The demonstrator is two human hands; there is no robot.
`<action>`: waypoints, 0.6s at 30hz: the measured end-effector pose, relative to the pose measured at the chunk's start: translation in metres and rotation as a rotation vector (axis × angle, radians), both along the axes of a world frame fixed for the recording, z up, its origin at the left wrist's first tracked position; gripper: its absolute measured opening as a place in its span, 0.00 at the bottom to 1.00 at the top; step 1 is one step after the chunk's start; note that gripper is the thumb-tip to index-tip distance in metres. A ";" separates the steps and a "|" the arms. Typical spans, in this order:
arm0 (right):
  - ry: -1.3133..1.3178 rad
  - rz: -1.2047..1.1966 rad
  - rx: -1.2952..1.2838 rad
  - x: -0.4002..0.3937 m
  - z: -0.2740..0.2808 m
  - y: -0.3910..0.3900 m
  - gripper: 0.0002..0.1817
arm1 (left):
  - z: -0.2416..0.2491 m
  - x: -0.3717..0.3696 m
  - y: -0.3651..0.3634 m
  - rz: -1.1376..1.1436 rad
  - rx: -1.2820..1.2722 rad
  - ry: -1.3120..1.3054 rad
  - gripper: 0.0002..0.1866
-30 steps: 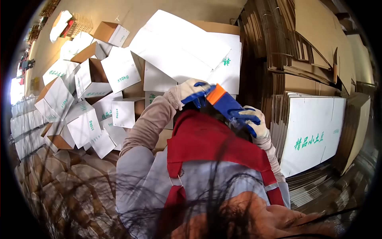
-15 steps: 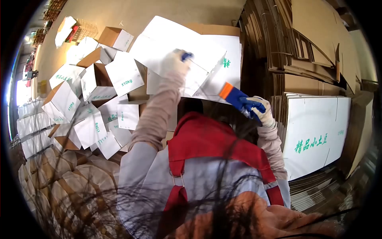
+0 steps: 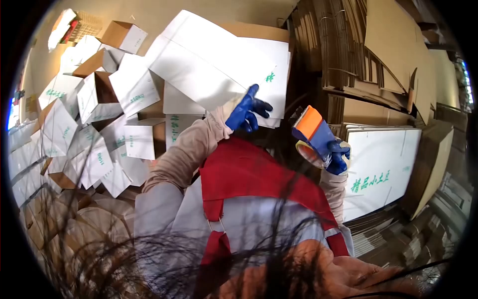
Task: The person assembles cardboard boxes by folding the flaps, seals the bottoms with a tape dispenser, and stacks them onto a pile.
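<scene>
Two gloved hands are raised in front of a red apron (image 3: 259,182). Left hand (image 3: 245,110), in a blue-palmed glove, is open with fingers spread, holding nothing; it sits against the lower edge of a flat white carton (image 3: 209,65) that lies slanted on top of another white sheet with green print. Right hand (image 3: 336,157) is closed around the handle of a blue tape gun (image 3: 314,133), whose orange plate points up and to the left; a roll of clear tape (image 3: 307,152) sits on it just below the plate. The gun is held in the air, apart from the carton and to the right of the left hand. Beside it on the right stands a stack of flat white sheets (image 3: 381,174) with green characters, and brown cardboard (image 3: 368,55) is piled behind. On the left, a heap of made-up white boxes (image 3: 94,119) lies tumbled on the floor, several showing brown insides.
</scene>
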State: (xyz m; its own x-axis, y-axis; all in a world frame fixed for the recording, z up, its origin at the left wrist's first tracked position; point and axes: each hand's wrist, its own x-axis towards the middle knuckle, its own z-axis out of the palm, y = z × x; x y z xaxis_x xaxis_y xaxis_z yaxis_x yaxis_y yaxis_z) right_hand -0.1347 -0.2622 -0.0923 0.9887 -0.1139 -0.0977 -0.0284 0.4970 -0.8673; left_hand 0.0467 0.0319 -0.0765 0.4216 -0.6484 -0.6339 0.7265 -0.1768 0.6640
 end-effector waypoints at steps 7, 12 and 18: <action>-0.147 0.106 -0.210 0.020 0.045 0.019 0.17 | 0.031 -0.002 -0.016 -0.030 -0.243 0.103 0.38; -0.053 0.233 -0.251 0.032 0.030 0.033 0.20 | 0.027 -0.003 -0.001 -0.057 -0.129 -0.179 0.15; -0.043 0.319 -0.296 0.047 -0.004 0.052 0.23 | -0.016 -0.018 0.007 0.390 0.060 0.024 0.12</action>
State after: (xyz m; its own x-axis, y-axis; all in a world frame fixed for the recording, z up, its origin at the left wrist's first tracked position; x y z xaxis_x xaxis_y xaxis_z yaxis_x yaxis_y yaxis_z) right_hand -0.0875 -0.2105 -0.0961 0.9813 0.1813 -0.0649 -0.1013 0.1991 -0.9747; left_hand 0.0292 0.0393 -0.0928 0.6132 -0.4041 -0.6787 0.7622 0.0772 0.6427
